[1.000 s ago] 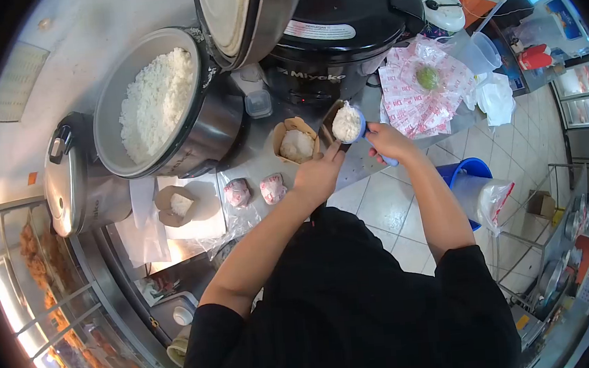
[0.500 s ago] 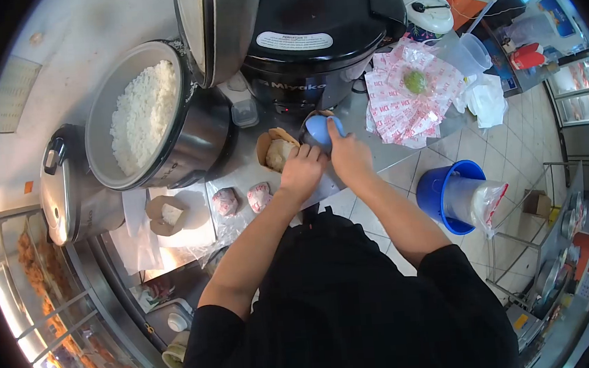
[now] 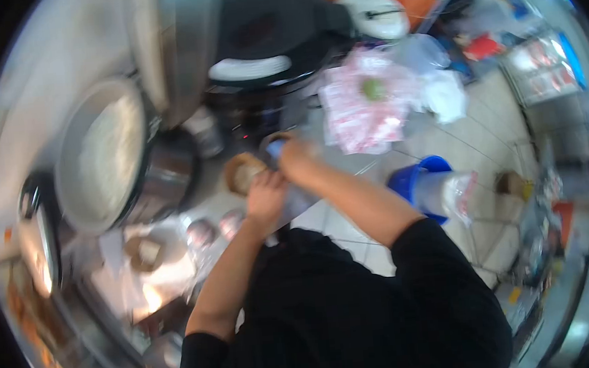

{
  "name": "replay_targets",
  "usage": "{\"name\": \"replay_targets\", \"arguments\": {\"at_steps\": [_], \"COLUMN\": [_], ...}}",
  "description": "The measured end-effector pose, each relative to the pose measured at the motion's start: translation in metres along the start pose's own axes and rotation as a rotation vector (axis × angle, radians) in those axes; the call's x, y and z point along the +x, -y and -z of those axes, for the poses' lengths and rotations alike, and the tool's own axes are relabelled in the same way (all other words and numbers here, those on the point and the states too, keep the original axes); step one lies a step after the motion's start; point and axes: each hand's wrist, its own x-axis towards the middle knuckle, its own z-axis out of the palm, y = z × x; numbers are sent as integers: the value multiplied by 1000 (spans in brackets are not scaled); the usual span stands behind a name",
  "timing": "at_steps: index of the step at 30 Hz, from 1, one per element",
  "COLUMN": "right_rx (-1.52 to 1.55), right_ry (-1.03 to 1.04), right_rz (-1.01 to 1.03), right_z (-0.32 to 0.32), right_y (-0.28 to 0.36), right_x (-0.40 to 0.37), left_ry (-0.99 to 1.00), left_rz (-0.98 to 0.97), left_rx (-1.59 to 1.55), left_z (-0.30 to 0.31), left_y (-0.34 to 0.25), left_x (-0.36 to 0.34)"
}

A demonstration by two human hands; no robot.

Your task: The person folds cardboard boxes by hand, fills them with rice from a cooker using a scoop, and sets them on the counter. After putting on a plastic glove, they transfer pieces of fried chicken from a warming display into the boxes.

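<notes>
A brown paper box (image 3: 237, 175) with rice in it stands on the metal counter below the black cooker. My left hand (image 3: 266, 199) is closed at its right edge, with the fingers curled and blurred. My right hand (image 3: 297, 161) grips a light-blue rounded cup or bowl (image 3: 276, 149), mostly hidden by the hand. It is tilted at a round, brown-rimmed container (image 3: 278, 137) just right of the box; what is inside cannot be seen. Two round wrapped bundles (image 3: 232, 223) lie left of my left hand. Another open paper box (image 3: 145, 254) with something white inside sits farther left.
A big open rice cooker (image 3: 142, 134) full of rice stands at left, a closed black one (image 3: 269, 34) at the back. Printed wrapping papers (image 3: 362, 120) with a green item lie at right. A blue bucket (image 3: 405, 182) stands on the floor.
The whole view has shifted and blurred. My right hand has turned over the blue cup, so less of it shows and it dips toward the brown-rimmed container. My left hand stays by the box.
</notes>
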Motion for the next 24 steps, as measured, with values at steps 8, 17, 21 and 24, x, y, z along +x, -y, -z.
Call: {"name": "replay_targets", "arguments": {"at_steps": [8,17,21,24], "right_rx": [538,348,258,667], "right_ry": [100,-639,-647,-1285], "right_rz": [37,-251,-355,-46], "right_z": [88,-91,-73,2], "right_y": [-66,-126,-96,-139], "right_x": [-59,-28,-18,35], "left_ry": [-115,-229,-240,-421], "left_rz": [-27,526,639,878], "left_rx": [-118,-468,-397,-468], "left_z": [73,131,180,183], "left_y": [9,83,108,133], "left_x": [-28,-226,-268,-310]}}
